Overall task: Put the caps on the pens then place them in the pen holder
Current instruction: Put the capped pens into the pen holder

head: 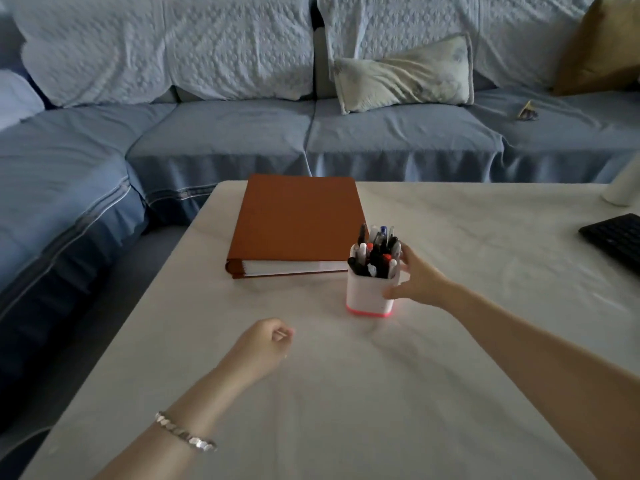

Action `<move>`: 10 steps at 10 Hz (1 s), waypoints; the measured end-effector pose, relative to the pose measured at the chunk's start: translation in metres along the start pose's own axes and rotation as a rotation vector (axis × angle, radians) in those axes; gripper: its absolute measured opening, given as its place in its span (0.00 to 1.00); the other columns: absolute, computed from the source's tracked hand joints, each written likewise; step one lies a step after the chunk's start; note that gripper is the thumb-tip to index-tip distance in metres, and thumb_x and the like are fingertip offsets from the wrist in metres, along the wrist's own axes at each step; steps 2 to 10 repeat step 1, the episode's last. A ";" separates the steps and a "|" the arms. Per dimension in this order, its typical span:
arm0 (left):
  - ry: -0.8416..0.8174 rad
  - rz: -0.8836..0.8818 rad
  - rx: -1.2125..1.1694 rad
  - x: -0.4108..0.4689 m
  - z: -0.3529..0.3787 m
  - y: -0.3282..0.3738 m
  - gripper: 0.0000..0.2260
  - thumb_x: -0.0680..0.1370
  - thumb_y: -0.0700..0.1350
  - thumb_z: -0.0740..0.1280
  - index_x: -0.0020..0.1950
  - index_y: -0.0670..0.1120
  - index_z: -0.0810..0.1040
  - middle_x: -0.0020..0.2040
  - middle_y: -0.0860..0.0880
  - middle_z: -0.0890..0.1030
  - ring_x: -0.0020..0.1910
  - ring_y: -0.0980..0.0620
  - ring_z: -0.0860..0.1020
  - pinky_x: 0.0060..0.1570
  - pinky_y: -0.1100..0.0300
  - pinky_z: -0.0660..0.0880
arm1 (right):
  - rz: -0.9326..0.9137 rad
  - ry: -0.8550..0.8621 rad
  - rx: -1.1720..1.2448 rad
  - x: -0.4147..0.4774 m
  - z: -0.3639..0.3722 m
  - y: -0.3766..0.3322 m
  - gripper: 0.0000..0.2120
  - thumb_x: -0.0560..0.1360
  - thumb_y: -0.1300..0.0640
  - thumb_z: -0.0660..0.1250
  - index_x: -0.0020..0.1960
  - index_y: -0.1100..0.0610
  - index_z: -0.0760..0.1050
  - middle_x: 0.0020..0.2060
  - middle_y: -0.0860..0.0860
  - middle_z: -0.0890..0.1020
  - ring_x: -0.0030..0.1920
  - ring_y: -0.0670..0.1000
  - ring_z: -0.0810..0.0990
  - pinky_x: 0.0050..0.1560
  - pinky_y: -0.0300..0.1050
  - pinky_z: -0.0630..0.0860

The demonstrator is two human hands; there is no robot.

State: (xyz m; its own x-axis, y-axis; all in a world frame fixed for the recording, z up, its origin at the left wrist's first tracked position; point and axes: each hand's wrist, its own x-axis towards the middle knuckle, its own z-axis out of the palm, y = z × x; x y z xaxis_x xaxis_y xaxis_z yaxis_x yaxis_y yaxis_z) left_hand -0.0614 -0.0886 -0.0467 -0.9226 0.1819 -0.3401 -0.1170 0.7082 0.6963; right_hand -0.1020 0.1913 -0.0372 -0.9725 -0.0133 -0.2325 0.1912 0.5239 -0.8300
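White pen holder (367,292) with a glowing pink-red base, packed with pens (375,252). Black, white, red and blue tops stick out of it, and from what I can make out most of them look capped. It stands on the desk (346,410), which has a pale cloth over it.

The right hand (417,278) is grasping the holder from its right side: thumb pressed on the near wall, fingers wrapped around the far side up by the rim, right against the pens. The left hand (259,344) is well apart from the holder, nearer the person and off to the left, clenched in a loose fist low over the cloth. Can't see anything in it. There's a silver bracelet (185,433) on that wrist.

Beyond the left hand, and just left of the holder, lies a thick brown binder (298,216), closed and flat. Far out past the right hand is the corner of a black keyboard (616,242). Behind all of it is a blue sofa (225,140) with a pale pillow (405,76).
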 end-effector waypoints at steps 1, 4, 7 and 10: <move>0.003 0.006 -0.036 0.005 0.006 0.009 0.08 0.76 0.41 0.62 0.39 0.52 0.74 0.42 0.44 0.81 0.43 0.46 0.79 0.45 0.58 0.72 | 0.057 -0.005 -0.061 -0.005 -0.005 -0.004 0.48 0.66 0.70 0.71 0.75 0.59 0.42 0.74 0.55 0.56 0.72 0.55 0.60 0.59 0.47 0.70; 0.003 0.006 -0.036 0.005 0.006 0.009 0.08 0.76 0.41 0.62 0.39 0.52 0.74 0.42 0.44 0.81 0.43 0.46 0.79 0.45 0.58 0.72 | 0.057 -0.005 -0.061 -0.005 -0.005 -0.004 0.48 0.66 0.70 0.71 0.75 0.59 0.42 0.74 0.55 0.56 0.72 0.55 0.60 0.59 0.47 0.70; 0.003 0.006 -0.036 0.005 0.006 0.009 0.08 0.76 0.41 0.62 0.39 0.52 0.74 0.42 0.44 0.81 0.43 0.46 0.79 0.45 0.58 0.72 | 0.057 -0.005 -0.061 -0.005 -0.005 -0.004 0.48 0.66 0.70 0.71 0.75 0.59 0.42 0.74 0.55 0.56 0.72 0.55 0.60 0.59 0.47 0.70; 0.003 0.006 -0.036 0.005 0.006 0.009 0.08 0.76 0.41 0.62 0.39 0.52 0.74 0.42 0.44 0.81 0.43 0.46 0.79 0.45 0.58 0.72 | 0.057 -0.005 -0.061 -0.005 -0.005 -0.004 0.48 0.66 0.70 0.71 0.75 0.59 0.42 0.74 0.55 0.56 0.72 0.55 0.60 0.59 0.47 0.70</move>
